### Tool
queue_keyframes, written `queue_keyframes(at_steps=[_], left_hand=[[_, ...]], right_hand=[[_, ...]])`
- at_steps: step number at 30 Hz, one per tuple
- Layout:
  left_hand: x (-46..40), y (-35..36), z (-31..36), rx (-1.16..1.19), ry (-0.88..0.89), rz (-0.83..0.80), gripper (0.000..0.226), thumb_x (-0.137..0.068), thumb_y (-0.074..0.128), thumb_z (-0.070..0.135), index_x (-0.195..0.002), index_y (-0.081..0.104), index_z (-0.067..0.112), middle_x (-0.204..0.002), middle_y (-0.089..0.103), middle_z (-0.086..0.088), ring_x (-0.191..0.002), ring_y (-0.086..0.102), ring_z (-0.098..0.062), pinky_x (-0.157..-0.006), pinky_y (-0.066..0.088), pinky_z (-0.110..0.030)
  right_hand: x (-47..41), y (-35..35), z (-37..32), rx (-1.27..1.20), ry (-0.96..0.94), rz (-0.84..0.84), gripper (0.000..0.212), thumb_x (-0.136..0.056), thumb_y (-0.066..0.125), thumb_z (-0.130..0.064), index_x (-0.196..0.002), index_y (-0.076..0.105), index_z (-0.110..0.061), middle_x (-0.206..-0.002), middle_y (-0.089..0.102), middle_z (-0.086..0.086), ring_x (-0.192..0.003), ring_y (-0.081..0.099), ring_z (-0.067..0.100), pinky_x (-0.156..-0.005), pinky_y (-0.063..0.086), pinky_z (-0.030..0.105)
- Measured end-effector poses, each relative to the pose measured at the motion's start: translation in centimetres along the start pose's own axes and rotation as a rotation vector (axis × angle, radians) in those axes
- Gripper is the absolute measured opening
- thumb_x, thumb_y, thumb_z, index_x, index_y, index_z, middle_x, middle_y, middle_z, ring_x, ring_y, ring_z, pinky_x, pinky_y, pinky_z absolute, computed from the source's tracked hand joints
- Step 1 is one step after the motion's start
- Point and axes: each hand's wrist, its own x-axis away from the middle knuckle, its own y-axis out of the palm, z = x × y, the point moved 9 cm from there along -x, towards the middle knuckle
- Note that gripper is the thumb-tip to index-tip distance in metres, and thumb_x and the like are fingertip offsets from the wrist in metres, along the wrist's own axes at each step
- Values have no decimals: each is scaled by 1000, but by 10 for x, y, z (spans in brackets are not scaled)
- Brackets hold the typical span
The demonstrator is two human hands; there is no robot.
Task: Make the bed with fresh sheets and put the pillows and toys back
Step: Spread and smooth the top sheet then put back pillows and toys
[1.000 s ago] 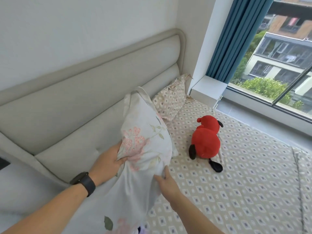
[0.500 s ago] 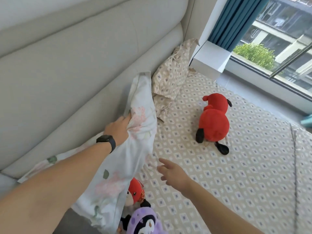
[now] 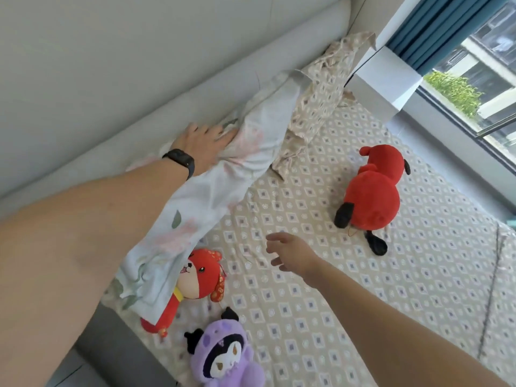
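While the patterned fitted sheet [image 3: 349, 289] already covers the mattress, the step in hand looks like setting pillows back against the padded headboard [image 3: 139, 79]. The floral pillow [image 3: 223, 177] lies along the headboard's foot, touching the diamond-print pillow [image 3: 321, 93] in the corner. The left hand [image 3: 206, 146], fingers spread and nearly straight, presses flat on the floral pillow's upper edge — no pinch. The right hand [image 3: 293, 254] hovers over the sheet, fingers loosely apart, holding nothing. Next, probably, the toys: the fox plush [image 3: 201, 275], half under the pillow, needs pulling clear — the purple plush [image 3: 223, 356] and red plush [image 3: 371, 196] wait nearby.
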Motion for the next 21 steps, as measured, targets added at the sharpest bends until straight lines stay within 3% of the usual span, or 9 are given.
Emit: queue_keyframes(at_steps=[3, 5, 8, 12, 13, 15, 17, 19, 21], left_hand=[[46, 56, 0, 0, -149, -228, 111, -85, 70, 51, -158, -12, 31, -163, 12, -8, -145, 21, -39, -111, 25, -53], [86, 81, -11, 15, -264, -270, 93, -89, 62, 45, -159, 2, 31, -163, 13, -7, -147, 14, -37, -114, 21, -54], [152, 101, -27, 144, -426, -182, 69, -89, 54, 48, -150, 30, 26, -145, 42, -8, -136, 31, -31, -102, 36, -49], [234, 158, -37, 241, -593, -340, 88, -82, 59, 67, -152, 20, 31, -135, 50, -11, -119, 52, -36, -91, 45, -42], [246, 166, -40, 274, -634, -340, 74, -84, 61, 61, -143, 33, 25, -131, 55, -15, -113, 57, -38, -91, 49, -42], [270, 181, -29, 383, -722, -282, 30, -92, 59, 38, -108, 55, 13, -108, 65, -20, -94, 62, -40, -82, 53, -47], [277, 175, -38, 405, -832, -143, 17, -95, 55, 26, -88, 55, 10, -91, 64, -16, -81, 60, -37, -71, 50, -44], [286, 159, -65, 385, -962, 21, 20, -96, 50, 31, -87, 52, 13, -86, 61, -15, -78, 58, -36, -67, 48, -43], [290, 156, -86, 337, -1003, 68, 22, -93, 47, 34, -92, 55, 14, -91, 64, -20, -79, 61, -40, -71, 53, -48]], right_hand=[[-44, 19, -32, 40, -61, -21, 40, -100, 56, -25, -140, 52, -27, -114, 64, 0, -81, 60, 18, -67, 48, 25], [-74, 39, -60, 141, -163, -62, 49, -99, 56, -26, -147, 44, -31, -119, 62, -1, -94, 59, 19, -76, 48, 27], [-108, 77, -105, 518, -417, -64, 69, -100, 55, -28, -160, 21, -26, -152, 41, 6, -130, 50, 28, -102, 43, 35], [-137, 126, -141, 902, -763, 19, 78, -96, 54, -21, -160, 12, -33, -164, 14, -1, -136, 42, 35, -103, 44, 43], [-139, 131, -145, 961, -782, 19, 79, -96, 53, -20, -160, 9, -34, -166, 9, -5, -139, 38, 34, -104, 44, 43], [-148, 147, -129, 1048, -762, -44, 82, -97, 52, -20, -161, 3, -34, -168, 1, -9, -143, 34, 34, -106, 43, 44], [-144, 151, -122, 1033, -795, -41, 79, -97, 50, -20, -161, 5, -32, -168, 2, -8, -142, 36, 33, -106, 44, 45], [-135, 149, -119, 947, -871, 4, 71, -95, 48, -17, -159, 20, -29, -164, 15, -6, -133, 44, 31, -98, 49, 45], [-136, 143, -104, 886, -860, 64, 60, -94, 47, -17, -153, 35, -25, -156, 27, -2, -122, 52, 29, -87, 52, 42]])
